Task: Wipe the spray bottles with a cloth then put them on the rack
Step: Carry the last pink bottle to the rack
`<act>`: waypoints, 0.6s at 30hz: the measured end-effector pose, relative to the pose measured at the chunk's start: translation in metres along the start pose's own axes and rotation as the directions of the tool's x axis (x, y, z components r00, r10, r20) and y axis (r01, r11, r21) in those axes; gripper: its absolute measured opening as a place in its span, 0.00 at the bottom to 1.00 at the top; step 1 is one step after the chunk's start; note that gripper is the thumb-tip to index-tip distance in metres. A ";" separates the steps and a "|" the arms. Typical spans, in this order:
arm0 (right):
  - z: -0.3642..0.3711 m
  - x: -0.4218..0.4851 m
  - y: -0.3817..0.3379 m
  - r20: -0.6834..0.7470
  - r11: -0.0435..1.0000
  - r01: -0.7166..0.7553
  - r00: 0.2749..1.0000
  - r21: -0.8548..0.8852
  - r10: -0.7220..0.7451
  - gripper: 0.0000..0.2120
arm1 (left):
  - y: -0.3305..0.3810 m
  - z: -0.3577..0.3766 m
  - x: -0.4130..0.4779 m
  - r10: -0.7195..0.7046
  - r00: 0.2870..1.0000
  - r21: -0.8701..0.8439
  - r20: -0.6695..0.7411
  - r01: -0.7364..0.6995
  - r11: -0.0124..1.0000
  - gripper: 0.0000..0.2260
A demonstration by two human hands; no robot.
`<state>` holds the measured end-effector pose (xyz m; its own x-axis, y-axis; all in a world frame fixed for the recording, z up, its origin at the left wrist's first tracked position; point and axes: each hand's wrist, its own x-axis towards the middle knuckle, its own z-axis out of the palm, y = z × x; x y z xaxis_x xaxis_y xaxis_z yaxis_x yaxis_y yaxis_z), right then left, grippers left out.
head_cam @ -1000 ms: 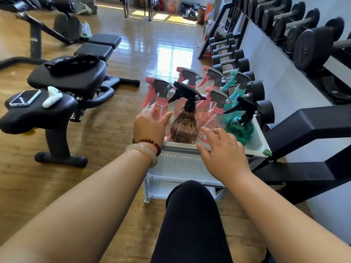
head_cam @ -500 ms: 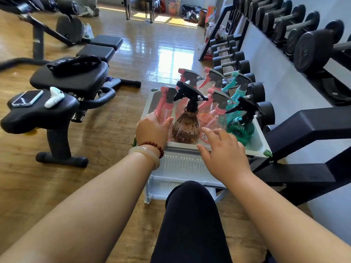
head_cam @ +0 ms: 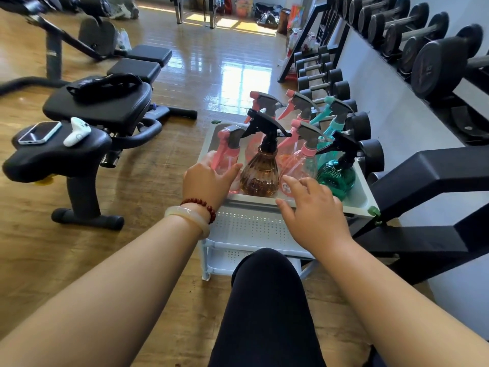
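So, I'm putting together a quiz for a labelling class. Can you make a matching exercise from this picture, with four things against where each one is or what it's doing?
Things:
1. brown spray bottle
2. teal round spray bottle
3. phone
4. left hand

Places or states:
A. lying on the black seat pad
B. gripping a pink spray bottle
C. front right corner of the rack's top tray
D. front row of the tray, next to the held bottle

Pairs: 1-D, 2-C, 3-A, 4-B.

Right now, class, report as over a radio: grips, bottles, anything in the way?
Left grip holds pink bottle, front left of tray. Right grip open at front rim. Brown bottle tight beside it.
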<state>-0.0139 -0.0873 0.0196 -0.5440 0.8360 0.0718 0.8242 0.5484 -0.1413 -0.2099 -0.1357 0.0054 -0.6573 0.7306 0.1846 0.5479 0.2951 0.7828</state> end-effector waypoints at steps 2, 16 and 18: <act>0.000 -0.001 -0.001 0.002 1.000 0.000 1.000 -0.001 0.000 0.26 | -0.004 -0.003 -0.001 0.000 1.000 -0.074 -0.004 -0.001 0.997 0.11; -0.001 -0.004 -0.004 -0.021 1.000 0.014 1.000 0.013 -0.014 0.26 | -0.003 -0.002 0.000 -0.010 0.994 -0.330 -0.113 -0.028 0.944 0.13; -0.001 -0.002 -0.003 -0.023 1.000 0.013 1.000 0.013 -0.013 0.26 | 0.000 0.002 0.003 -0.036 0.988 -0.341 -0.153 -0.019 0.940 0.13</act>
<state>-0.0147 -0.0908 0.0203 -0.5508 0.8291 0.0959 0.8150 0.5590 -0.1528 -0.2112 -0.1324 0.0050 -0.7477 0.6171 0.2453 0.3509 0.0535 0.9349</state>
